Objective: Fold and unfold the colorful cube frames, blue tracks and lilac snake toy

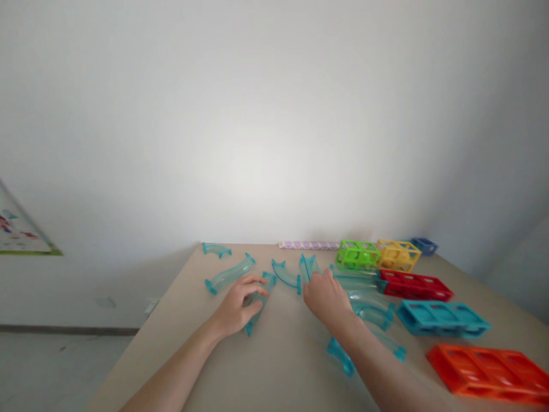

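Note:
My left hand [242,303] curves over a clear teal track piece [256,309] lying on the table, its thumb and fingers on either side of the piece. Farther right, my right hand [323,292] is closed at the near end of another teal piece [307,265], whose lower part it hides. Between the hands lies a curved teal piece [285,276]. A wavy teal piece [229,274] is left of my left hand, and a small curved one [217,249] sits at the far left corner.
Several teal pieces [373,309] lie around my right forearm. On the right stand green [357,254], yellow [398,255], blue [424,246], red [415,285], turquoise [444,318] and orange [491,372] frames. A purple-patterned strip [309,245] lies by the wall.

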Tool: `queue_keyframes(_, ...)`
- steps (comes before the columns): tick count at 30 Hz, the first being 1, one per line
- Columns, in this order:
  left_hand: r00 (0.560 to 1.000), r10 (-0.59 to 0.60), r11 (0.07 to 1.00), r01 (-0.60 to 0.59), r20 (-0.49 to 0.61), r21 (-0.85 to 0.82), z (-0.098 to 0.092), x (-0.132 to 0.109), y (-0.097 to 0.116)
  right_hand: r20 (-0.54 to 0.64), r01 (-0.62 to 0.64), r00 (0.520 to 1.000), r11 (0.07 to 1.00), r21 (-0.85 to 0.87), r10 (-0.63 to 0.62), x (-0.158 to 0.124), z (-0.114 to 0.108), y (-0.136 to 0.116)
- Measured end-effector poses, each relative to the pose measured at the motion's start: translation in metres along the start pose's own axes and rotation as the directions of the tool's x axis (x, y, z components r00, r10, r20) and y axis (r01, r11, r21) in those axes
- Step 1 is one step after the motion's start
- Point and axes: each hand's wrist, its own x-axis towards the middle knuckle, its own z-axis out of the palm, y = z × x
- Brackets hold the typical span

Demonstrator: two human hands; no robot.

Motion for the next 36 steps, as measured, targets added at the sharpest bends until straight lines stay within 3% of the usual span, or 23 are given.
queue_keyframes(3, 1.000, -0.008, 1.000, 0.008, 0.004, -0.005, 0.000, 0.000, -0.001, 0.014, -0.034, 0.999, 0.999, 0.010, 0.034, -0.010, -0.011, 0.000)
queue_keyframes(7, 1.000, 0.004, 1.000, -0.004, -0.006, 0.003, 0.001, 0.001, -0.001, -0.131, 0.063, 0.990, 0.998, 0.032, -0.058, -0.045, -0.020, 0.004)
queue_keyframes(10, 1.000, 0.012, 1.000, -0.012, 0.001, 0.011, 0.001, 0.001, -0.002, -0.208, 0.132, 0.969, 0.991, -0.014, -0.132, -0.079, -0.009, 0.014)
queue_keyframes(14, 0.999, 0.037, 0.999, -0.037, -0.002, 0.011, 0.001, 0.001, -0.006, -0.209, 0.141, 0.966, 0.988, -0.066, -0.152, -0.105, 0.008, 0.034)
queue_keyframes(20, 1.000, 0.010, 1.000, -0.010, 0.007, 0.017, 0.001, 0.000, -0.005, -0.182, 0.047, 0.981, 0.989, -0.138, -0.072, -0.103, 0.010, 0.061)
queue_keyframes(30, 1.000, 0.031, 0.999, -0.031, -0.007, 0.012, 0.002, 0.001, -0.008, -0.109, -0.016, 0.994, 0.976, -0.219, -0.008, -0.089, 0.014, 0.082)
queue_keyframes(34, 0.999, 0.034, 0.999, -0.034, -0.016, 0.010, 0.002, 0.001, -0.005, -0.182, -0.060, 0.983, 0.971, -0.232, 0.017, -0.088, 0.012, 0.078)
queue_keyframes(36, 1.000, 0.023, 1.000, -0.023, -0.014, 0.006, 0.002, 0.001, -0.004, -0.214, -0.010, 0.976, 0.979, -0.205, -0.035, -0.085, 0.010, 0.065)
